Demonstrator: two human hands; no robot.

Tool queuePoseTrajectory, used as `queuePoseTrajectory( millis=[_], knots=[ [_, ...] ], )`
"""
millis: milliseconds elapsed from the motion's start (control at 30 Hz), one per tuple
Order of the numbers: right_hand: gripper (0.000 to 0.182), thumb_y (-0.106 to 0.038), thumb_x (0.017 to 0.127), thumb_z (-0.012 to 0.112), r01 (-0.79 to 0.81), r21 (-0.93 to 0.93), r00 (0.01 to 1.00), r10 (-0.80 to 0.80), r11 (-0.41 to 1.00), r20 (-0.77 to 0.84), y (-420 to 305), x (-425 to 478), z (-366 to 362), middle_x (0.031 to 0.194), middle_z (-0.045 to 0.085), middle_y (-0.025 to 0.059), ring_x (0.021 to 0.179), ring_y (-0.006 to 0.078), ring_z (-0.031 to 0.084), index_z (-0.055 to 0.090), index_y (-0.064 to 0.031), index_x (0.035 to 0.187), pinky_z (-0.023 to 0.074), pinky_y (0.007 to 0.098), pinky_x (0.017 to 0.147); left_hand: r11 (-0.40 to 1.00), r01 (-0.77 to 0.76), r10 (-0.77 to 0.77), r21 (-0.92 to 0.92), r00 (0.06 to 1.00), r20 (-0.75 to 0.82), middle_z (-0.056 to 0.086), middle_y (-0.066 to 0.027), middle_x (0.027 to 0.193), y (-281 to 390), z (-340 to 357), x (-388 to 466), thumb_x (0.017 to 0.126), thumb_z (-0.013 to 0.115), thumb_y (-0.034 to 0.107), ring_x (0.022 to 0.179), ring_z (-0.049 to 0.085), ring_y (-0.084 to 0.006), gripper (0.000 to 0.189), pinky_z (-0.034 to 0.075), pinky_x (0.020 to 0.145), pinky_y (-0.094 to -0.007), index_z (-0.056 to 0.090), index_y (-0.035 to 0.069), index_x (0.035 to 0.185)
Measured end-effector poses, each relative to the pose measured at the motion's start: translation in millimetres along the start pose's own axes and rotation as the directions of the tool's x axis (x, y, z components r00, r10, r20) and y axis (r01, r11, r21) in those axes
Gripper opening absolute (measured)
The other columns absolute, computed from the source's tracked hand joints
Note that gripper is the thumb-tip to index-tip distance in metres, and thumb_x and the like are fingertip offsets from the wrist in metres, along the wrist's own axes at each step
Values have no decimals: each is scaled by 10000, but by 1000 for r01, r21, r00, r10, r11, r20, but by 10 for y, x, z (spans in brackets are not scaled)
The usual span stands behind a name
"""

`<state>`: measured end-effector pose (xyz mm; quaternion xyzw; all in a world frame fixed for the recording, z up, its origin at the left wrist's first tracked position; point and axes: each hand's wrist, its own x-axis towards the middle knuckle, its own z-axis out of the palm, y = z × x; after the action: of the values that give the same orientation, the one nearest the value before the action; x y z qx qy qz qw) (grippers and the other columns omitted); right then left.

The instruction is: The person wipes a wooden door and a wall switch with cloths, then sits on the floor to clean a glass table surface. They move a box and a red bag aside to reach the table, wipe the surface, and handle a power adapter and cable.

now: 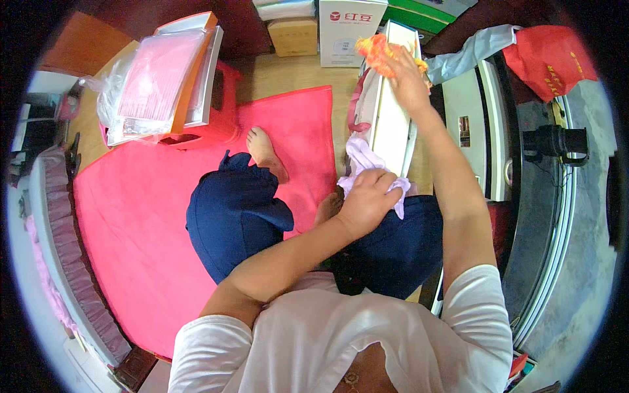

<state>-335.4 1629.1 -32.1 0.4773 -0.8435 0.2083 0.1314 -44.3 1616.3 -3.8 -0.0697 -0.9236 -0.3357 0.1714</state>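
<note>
My right hand [412, 87] reaches out at the upper right, its fingers closed on a fuzzy orange-yellow cloth [376, 54]. That cloth lies against the far part of a long, narrow white box [393, 130]. At the near end of the box my left hand [369, 200] grips a crumpled lilac cloth [363, 153], just above my right knee in dark blue trousers [408, 245]. Part of the lilac cloth is hidden under my fingers. A dark red strap [355, 110] curves along the left side of the box.
A pink-red mat [147, 211] covers the floor under my bare foot [261, 146]. At the left, a red plastic stool [223, 108] bears flat boxes and a plastic-wrapped pink pack [159, 76]. Cartons [293, 37] stand ahead. A pale cabinet [464, 142] borders the right.
</note>
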Motion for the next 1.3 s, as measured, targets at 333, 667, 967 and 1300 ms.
queuePoseTrajectory(
  millis=[333, 667, 967, 1300],
  knots=[
    [510, 41, 797, 603, 101, 368, 860, -267, 924, 434, -901, -1098, -939, 1504, 480, 69, 1443, 327, 362, 686, -181, 1249, 306, 429, 1186, 999, -38, 39, -32, 999, 18, 592, -124, 1224, -13, -10, -58, 811, 592, 162, 1161, 537, -330, 256, 435, 986, -453, 660, 96, 1049],
    [556, 38, 808, 626, -153, 78, 988, 153, 985, 8, -35, -126, -192, 1498, 453, 163, 1413, 381, 375, 599, -116, 1342, 298, 434, 1182, 997, -71, 71, -16, 997, 27, 590, -131, 1242, -10, -47, -44, 819, 594, 140, 1169, 540, -335, 292, 436, 984, -452, 653, 85, 1100],
    [556, 73, 768, 618, 15, 275, 971, -80, 961, 226, -595, -752, -692, 1429, 527, 151, 1346, 368, 456, 640, -108, 1294, 352, 444, 1139, 991, 5, -15, -134, 997, -77, 613, -154, 1189, -151, -32, 134, 748, 639, 44, 1120, 558, -359, 327, 443, 970, -464, 673, 78, 1072],
    [531, 35, 758, 649, -99, 82, 978, 112, 992, -177, -178, 866, -523, 1331, 580, 145, 1178, 381, 529, 648, -75, 1277, 432, 412, 1050, 979, 196, -181, -51, 734, -654, 611, -195, 1192, -1403, -848, 1845, 726, 629, -54, 1127, 540, -400, 415, 424, 1003, -470, 664, 53, 1126]
  ],
)
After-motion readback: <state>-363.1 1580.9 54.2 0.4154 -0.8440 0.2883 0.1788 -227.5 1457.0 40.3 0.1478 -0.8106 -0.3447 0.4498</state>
